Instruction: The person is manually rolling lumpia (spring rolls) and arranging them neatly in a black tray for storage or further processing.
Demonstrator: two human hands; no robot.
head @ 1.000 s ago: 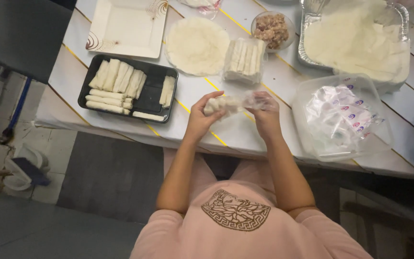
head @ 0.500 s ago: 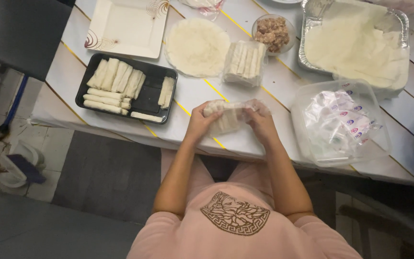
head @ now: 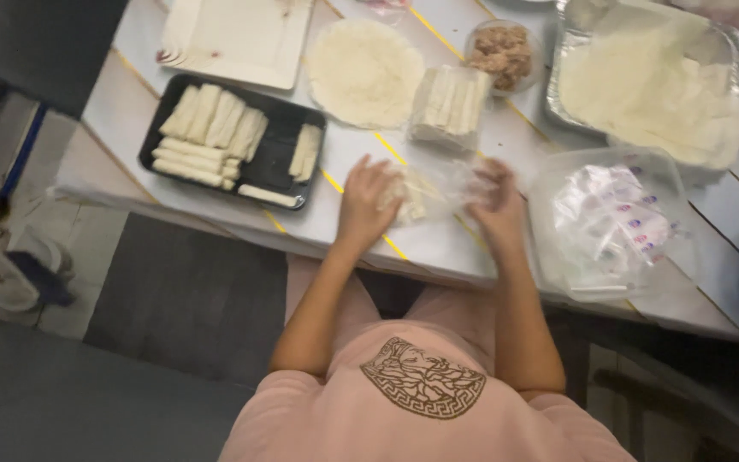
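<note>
While both hands (head: 368, 201) (head: 496, 201) grip the bag (head: 434, 190), table edge (head: 301, 239) lies near.

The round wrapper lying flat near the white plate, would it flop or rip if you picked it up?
The wrapper looks thin and lies flat on the table, so it would probably droop over the fingers. It seems light, likely easy to lift. Being so thin, it might tear if pulled hard. The rolls in the black tray suggest such sheets bend without cracking.
</note>
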